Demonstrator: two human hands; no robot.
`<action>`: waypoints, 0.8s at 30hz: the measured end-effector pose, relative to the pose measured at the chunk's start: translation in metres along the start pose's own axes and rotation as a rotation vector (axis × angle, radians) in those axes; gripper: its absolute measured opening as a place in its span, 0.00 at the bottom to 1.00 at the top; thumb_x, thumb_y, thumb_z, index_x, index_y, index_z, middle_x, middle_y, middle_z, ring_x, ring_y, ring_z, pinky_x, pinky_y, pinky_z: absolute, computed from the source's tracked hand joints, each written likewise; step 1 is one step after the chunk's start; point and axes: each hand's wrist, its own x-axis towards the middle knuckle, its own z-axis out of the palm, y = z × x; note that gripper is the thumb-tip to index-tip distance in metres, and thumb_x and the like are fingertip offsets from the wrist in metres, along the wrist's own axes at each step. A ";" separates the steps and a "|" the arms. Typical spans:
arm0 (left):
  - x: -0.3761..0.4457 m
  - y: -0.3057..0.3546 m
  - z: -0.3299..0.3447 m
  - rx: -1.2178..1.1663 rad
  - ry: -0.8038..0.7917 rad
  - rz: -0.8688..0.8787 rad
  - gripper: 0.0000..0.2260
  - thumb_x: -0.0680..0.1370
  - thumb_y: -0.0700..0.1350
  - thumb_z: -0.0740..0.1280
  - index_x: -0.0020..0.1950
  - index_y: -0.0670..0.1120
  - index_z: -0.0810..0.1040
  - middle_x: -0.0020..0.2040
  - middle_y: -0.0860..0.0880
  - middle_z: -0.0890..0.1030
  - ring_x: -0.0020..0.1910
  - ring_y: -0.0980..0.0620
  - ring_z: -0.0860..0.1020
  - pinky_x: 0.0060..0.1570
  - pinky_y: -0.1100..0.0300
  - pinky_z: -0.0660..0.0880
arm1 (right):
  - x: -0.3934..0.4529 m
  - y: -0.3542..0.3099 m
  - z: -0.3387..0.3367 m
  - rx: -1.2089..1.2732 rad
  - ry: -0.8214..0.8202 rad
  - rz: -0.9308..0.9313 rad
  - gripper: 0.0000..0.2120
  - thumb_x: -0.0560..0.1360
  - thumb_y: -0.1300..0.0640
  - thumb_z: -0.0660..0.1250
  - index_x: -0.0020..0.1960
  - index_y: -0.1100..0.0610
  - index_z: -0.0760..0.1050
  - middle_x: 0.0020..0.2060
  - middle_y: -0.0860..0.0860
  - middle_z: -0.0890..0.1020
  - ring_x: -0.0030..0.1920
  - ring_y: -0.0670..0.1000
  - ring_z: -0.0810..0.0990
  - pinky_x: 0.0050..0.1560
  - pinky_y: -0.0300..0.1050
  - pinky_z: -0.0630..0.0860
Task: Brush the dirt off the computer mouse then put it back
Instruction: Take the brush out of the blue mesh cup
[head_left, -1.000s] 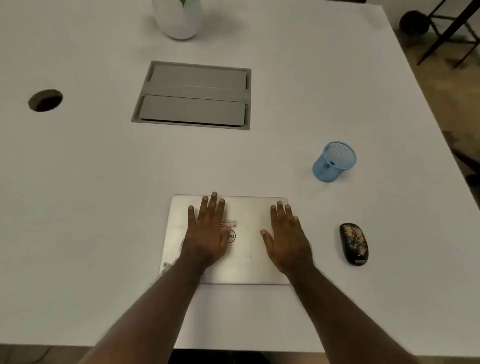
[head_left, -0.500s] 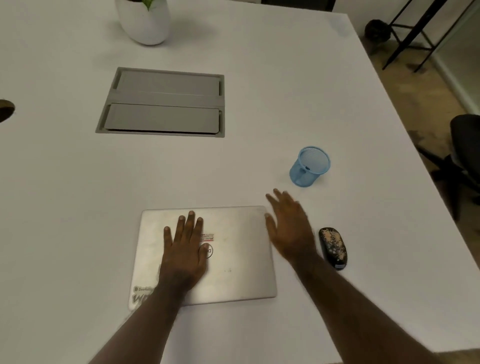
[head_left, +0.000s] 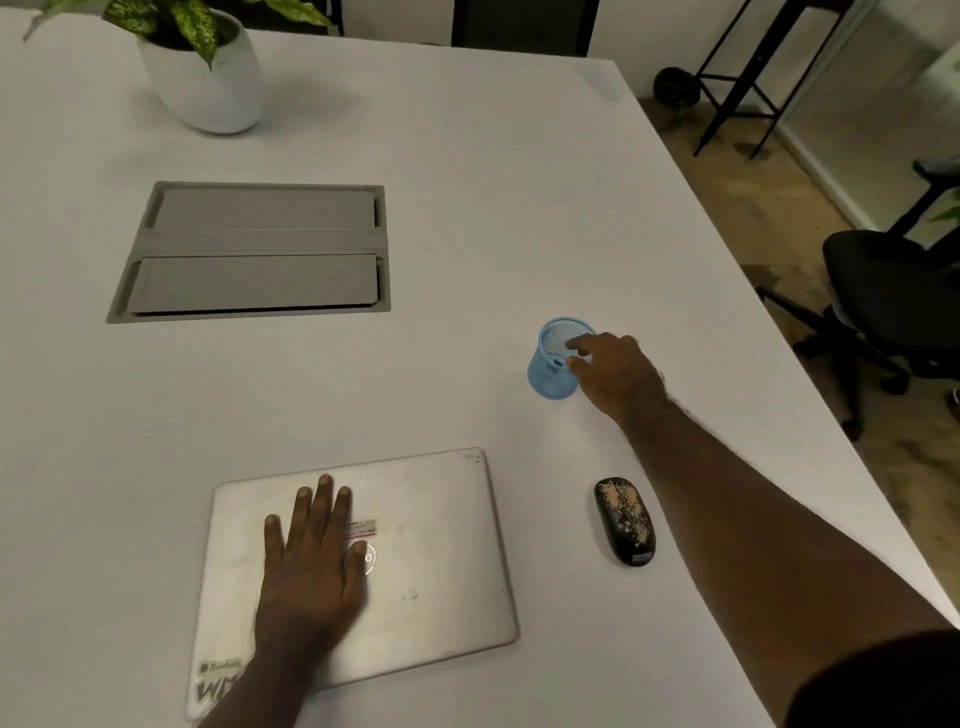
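— Since the black oval computer mouse (head_left: 625, 521) is speckled all over with tan dirt and lies flat on the white table (head_left: 467, 208), would you say anything of the task is done?

— Nothing that shows. No brush is out. The person's right hand (head_left: 615, 376) has its fingertips at the rim of the blue wire-mesh cup (head_left: 556, 361), and something small and blue sits inside; it may be the brush, but that is too small to tell.

— And how does that hand stand?

— The fingers are curled and slightly parted at the cup's lip, closed on nothing that can be made out. The left hand (head_left: 311, 561) lies flat, fingers spread, on the lid of the closed silver laptop (head_left: 441, 561), holding nothing.

— Where is the mouse relative to them?

— Untouched by both. It sits just right of the laptop, well nearer the person than the cup, with the right forearm passing just beside it on its right.

— So what is left?

— Judging by this, all of it: getting a brush, sweeping the dirt off, putting the mouse back.
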 end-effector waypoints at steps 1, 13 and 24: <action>0.000 0.000 0.000 0.004 -0.001 -0.002 0.29 0.78 0.52 0.52 0.79 0.50 0.54 0.81 0.50 0.52 0.79 0.49 0.51 0.76 0.42 0.46 | 0.002 -0.002 0.000 0.010 -0.035 -0.002 0.18 0.79 0.48 0.62 0.68 0.48 0.75 0.64 0.53 0.79 0.66 0.57 0.72 0.63 0.55 0.73; 0.000 0.004 -0.006 0.023 -0.018 -0.017 0.28 0.78 0.52 0.52 0.78 0.49 0.57 0.80 0.49 0.55 0.79 0.47 0.54 0.75 0.41 0.48 | 0.009 -0.008 0.007 -0.107 0.033 -0.083 0.15 0.81 0.54 0.58 0.60 0.52 0.81 0.56 0.55 0.83 0.58 0.59 0.78 0.55 0.51 0.76; 0.000 0.016 -0.023 -0.018 -0.064 -0.040 0.28 0.77 0.54 0.50 0.78 0.47 0.60 0.80 0.48 0.56 0.79 0.45 0.54 0.75 0.40 0.49 | -0.049 0.025 -0.039 0.816 0.514 0.178 0.08 0.78 0.56 0.65 0.51 0.58 0.81 0.44 0.55 0.87 0.41 0.51 0.86 0.46 0.48 0.83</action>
